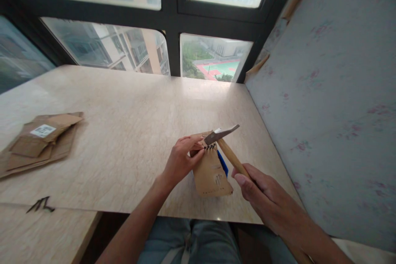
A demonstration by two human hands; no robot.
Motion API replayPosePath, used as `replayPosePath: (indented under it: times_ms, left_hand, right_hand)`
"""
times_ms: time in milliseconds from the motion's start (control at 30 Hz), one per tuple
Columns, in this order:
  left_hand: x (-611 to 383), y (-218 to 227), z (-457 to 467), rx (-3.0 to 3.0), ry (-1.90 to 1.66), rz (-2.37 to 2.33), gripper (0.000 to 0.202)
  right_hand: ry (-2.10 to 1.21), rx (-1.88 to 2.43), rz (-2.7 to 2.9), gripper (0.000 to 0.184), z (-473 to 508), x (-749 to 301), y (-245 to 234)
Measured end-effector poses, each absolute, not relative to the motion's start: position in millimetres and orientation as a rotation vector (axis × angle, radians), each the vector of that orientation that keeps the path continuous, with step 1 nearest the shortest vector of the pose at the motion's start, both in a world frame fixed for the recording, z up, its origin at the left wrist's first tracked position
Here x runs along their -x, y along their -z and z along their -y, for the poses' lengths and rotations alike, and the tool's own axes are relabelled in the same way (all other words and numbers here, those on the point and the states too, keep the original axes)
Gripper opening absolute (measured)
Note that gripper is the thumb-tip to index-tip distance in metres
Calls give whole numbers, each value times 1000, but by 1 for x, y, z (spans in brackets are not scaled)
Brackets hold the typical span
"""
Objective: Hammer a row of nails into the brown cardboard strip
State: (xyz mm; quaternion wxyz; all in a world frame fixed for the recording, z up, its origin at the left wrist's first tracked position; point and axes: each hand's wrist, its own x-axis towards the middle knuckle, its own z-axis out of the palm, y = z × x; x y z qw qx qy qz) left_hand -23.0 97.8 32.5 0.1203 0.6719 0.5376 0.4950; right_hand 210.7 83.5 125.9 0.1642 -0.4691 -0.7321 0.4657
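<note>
My right hand (252, 183) is closed round the wooden handle of a small hammer (227, 144). Its metal head (220, 134) hangs just over the top edge of a brown cardboard piece (212, 173) standing on the table (123, 132). My left hand (182, 159) pinches that top edge, steadying the cardboard next to a row of small dark nails (210, 147) stuck in it. A blue object (222, 164) peeks out behind the cardboard's right side.
A stack of flattened brown cardboard with a white label (40, 140) lies at the table's left. Several dark nails (41, 205) lie near the front left edge. A grey-blue wall panel (334, 111) bounds the right side; windows run behind the table.
</note>
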Motion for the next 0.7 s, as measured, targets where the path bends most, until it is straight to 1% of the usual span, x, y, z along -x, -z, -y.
replayPosePath:
  times_ms: [167,300,500,700]
  left_hand:
    - [23,-39,-97,-1847,-1380,-1622,39]
    - [23,-42,-97,-1891,-1374,-1654,41]
    - [18,-40,-94,-1889,-1429,-1624,41]
    - [17,-44,-99,-1757,-1390,-1632,39]
  right_hand:
    - [-1361,1346,2097,37,-81,-213,-127]
    - [-1371,1377,2107,41,-82,-212,-122]
    - [-1354,1370,2030,39,-79,-212,-118]
    - [-1349,1384,2106,38,-81,-211,-120]
